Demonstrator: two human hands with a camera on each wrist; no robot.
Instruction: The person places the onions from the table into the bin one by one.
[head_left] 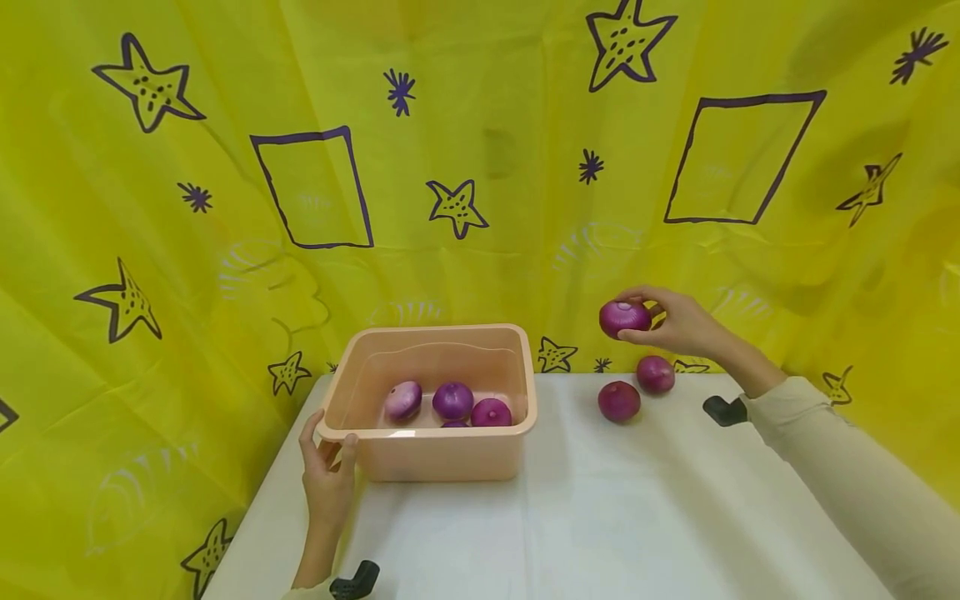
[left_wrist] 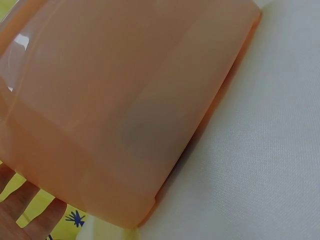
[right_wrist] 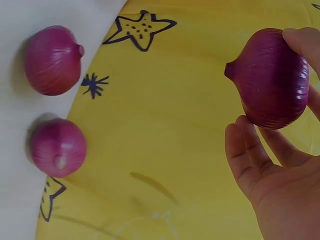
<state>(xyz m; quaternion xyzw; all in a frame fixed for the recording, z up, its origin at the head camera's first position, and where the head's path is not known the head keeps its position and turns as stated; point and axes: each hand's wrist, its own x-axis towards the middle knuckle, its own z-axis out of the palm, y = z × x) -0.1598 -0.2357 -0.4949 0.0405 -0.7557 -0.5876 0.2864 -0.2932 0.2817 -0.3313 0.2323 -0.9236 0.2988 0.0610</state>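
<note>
Currently, a person's right hand (head_left: 671,321) holds a red onion (head_left: 624,319) in the air, to the right of a peach plastic tub (head_left: 442,457). The thumb and curled fingers pinch the onion at its sides, and the right wrist view shows its skin glossy and its stubby neck pointing away from the palm. Below this raised onion, two loose red onions (head_left: 618,402) lie on a white-covered table (head_left: 637,517), close to its back edge and just beside each other, with a narrow gap between them.

The left hand (head_left: 327,479) grips the tub at its near left corner, thumb against the front wall and fingers along the left side. The tub stands upright on the table, open at the top. Inside, on its floor, are three plainly visible red onions (head_left: 453,402), one paler than the others, plus the top of a fourth, mostly hidden behind the front rim. The left wrist view is filled by the tub's outer wall, with a dim, blurred shadow showing through it.

Behind everything hangs a yellow curtain (head_left: 510,283) printed with dark stars, scribbled bursts and outlined boxes. The right arm wears a pale sleeve (head_left: 832,467).
</note>
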